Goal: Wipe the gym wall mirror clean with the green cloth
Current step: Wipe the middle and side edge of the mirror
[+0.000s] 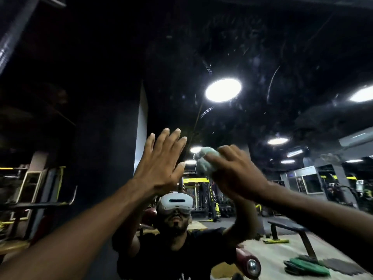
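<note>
Head view, facing the large glass wall mirror [262, 47]. The landmark is the bright round ceiling lamp [223, 90] reflected in the glass.

Below the lamp and slightly to its left, the left hand [161, 166] is raised with its palm toward the mirror. Its fingers are straight and close together and it holds nothing. It is probably steadying the body during the upward reach, though contact with the glass cannot be confirmed.

Directly below the lamp, the right hand [236, 170] grips the pale green bunched cloth [203, 162]. The fingers are curled over the wad, which sticks out past the fingertips toward the left hand. Bunching the cloth gives a thick pad that passes pressure on to the glass. The hand is blurred, which fits a stroke in progress.

Curved streaks [272, 81] and pale specks show on the glass just right of the lamp and above it. That zone therefore appears unwiped, and the wiping looks only partly done. The next strokes probably need to go upward, toward and past the lamp.

Well below the lamp, the person's reflection wears a white headset [174, 202]. Below the lamp and to its right is a reflected dark padded bench [288, 227].
</note>
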Motion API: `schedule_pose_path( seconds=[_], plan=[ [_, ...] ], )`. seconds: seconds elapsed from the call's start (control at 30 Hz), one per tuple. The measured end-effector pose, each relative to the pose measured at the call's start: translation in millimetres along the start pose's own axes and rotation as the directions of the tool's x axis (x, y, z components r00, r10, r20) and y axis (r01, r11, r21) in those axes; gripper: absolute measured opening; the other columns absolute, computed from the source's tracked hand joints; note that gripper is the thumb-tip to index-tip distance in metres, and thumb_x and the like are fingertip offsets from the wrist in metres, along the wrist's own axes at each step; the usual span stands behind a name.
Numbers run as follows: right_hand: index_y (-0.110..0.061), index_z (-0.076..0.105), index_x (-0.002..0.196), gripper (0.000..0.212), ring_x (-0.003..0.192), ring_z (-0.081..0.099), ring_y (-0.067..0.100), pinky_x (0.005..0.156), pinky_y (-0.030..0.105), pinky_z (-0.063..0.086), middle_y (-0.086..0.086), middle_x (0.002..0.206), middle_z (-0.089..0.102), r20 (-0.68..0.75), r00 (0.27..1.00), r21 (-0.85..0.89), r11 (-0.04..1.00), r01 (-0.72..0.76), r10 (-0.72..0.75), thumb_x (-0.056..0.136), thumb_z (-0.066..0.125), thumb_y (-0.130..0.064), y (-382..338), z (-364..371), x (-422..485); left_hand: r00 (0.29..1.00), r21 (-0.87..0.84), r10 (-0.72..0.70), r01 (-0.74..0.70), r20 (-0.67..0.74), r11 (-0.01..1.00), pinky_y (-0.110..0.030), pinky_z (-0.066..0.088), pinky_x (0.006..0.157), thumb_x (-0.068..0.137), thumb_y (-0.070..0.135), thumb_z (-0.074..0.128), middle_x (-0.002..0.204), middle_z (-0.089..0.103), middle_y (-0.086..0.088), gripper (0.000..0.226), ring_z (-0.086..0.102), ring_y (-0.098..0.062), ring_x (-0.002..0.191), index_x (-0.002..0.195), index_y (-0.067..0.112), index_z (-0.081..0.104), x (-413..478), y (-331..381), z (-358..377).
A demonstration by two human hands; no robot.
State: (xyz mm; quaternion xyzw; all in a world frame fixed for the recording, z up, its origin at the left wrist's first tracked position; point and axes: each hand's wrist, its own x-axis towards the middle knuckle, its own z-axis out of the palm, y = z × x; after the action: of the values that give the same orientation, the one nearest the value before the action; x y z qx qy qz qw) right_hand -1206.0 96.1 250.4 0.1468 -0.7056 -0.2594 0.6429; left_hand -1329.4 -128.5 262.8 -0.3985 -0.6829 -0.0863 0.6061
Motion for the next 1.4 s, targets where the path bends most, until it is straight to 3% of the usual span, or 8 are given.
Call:
schedule_pose_path(
  seconds=[0.23, 0.43, 0.6, 0.8, 0.87, 1.0, 1.23, 1.4],
  plan=[
    [-0.033, 0.051, 0.141, 0.055, 0.102, 0.046, 0.026, 0.075, 0.036, 0.037, 0.005, 0.113, 0.05, -0.23, 0.894, 0.034, 0.921, -0.387, 0.384, 0.087, 0.063, -0.035, 33, 4, 75, 0.997, 0.016, -0.076, 0.076, -0.007, 0.997, -0.049, -0.022, 0.122, 0.101, 0.053, 0.02, 0.171, -0.02, 0.006, 0.075, -0.025, -0.014, 0.156, 0.164, 0.025, -0.009, 37, 1, -7],
    [-0.027, 0.059, 0.128, 0.045, 0.088, 0.05, 0.029, 0.065, 0.038, 0.044, 0.012, 0.105, 0.054, -0.025, 0.996, -0.076, 0.993, 0.088, -0.09, 0.085, 0.055, -0.039, 57, -7, 38, 0.997, 0.013, -0.08, 0.08, 0.007, 0.997, -0.053, -0.017, 0.125, 0.099, 0.055, 0.015, 0.171, -0.021, 0.007, 0.075, -0.028, -0.011, 0.154, 0.164, 0.025, -0.009, 35, 0, -1],
    [-0.027, 0.06, 0.133, 0.046, 0.094, 0.048, 0.03, 0.069, 0.035, 0.034, 0.015, 0.104, 0.054, -0.234, 0.911, 0.005, 0.937, -0.348, 0.34, 0.089, 0.068, -0.034, 102, -21, 59, 0.998, 0.045, -0.055, 0.054, 0.022, 0.998, -0.062, -0.011, 0.124, 0.1, 0.049, 0.022, 0.172, -0.018, 0.007, 0.074, -0.024, -0.019, 0.157, 0.165, 0.028, -0.006, 36, 12, 0],
    [-0.026, 0.062, 0.12, 0.033, 0.087, 0.053, 0.012, 0.066, 0.033, 0.049, 0.008, 0.103, 0.063, 0.118, 0.981, 0.106, 0.984, 0.14, -0.152, 0.088, 0.059, -0.031, 41, -15, -64, 0.996, 0.03, -0.047, 0.044, 0.081, 0.999, -0.05, -0.025, 0.12, 0.097, 0.058, 0.025, 0.169, -0.029, 0.004, 0.085, -0.033, -0.018, 0.153, 0.162, 0.021, -0.016, 31, 55, 7],
    [-0.025, 0.068, 0.109, 0.029, 0.082, 0.051, 0.001, 0.072, 0.035, 0.048, -0.001, 0.096, 0.064, 0.033, 0.979, 0.035, 0.979, 0.198, -0.2, 0.089, 0.055, -0.041, 86, -26, -50, 0.995, 0.03, -0.042, 0.039, 0.096, 0.999, -0.051, -0.027, 0.119, 0.098, 0.057, 0.027, 0.167, -0.033, 0.002, 0.086, -0.036, -0.017, 0.152, 0.161, 0.021, -0.019, 28, 68, 11],
    [-0.027, 0.062, 0.131, 0.042, 0.094, 0.047, 0.026, 0.072, 0.036, 0.038, 0.009, 0.102, 0.052, -0.238, 0.934, -0.023, 0.96, -0.28, 0.267, 0.089, 0.056, -0.031, 137, -37, -9, 0.991, 0.105, 0.052, -0.065, 0.123, 0.992, -0.056, -0.02, 0.122, 0.097, 0.055, 0.023, 0.169, -0.027, 0.0, 0.082, -0.03, -0.019, 0.154, 0.163, 0.024, -0.012, 31, 86, 18],
    [-0.025, 0.057, 0.125, 0.035, 0.086, 0.051, 0.025, 0.065, 0.036, 0.045, 0.013, 0.102, 0.058, -0.007, 0.997, 0.08, 0.994, 0.075, -0.075, 0.09, 0.062, -0.025, 93, -32, -86, 0.997, 0.04, -0.049, 0.047, 0.058, 0.998, -0.053, -0.023, 0.122, 0.099, 0.048, 0.024, 0.17, -0.025, -0.001, 0.079, -0.03, -0.019, 0.155, 0.163, 0.02, -0.012, 30, 109, 31],
    [-0.025, 0.06, 0.131, 0.044, 0.092, 0.047, 0.026, 0.072, 0.038, 0.04, 0.009, 0.106, 0.053, -0.211, 0.931, 0.118, 0.954, -0.277, 0.297, 0.089, 0.072, -0.02, 101, -23, -67, 0.998, 0.05, -0.041, 0.039, 0.038, 0.998, -0.054, -0.02, 0.123, 0.099, 0.052, 0.021, 0.171, -0.024, -0.002, 0.078, -0.028, -0.02, 0.155, 0.163, 0.021, -0.012, 25, 110, 34]
  ],
)
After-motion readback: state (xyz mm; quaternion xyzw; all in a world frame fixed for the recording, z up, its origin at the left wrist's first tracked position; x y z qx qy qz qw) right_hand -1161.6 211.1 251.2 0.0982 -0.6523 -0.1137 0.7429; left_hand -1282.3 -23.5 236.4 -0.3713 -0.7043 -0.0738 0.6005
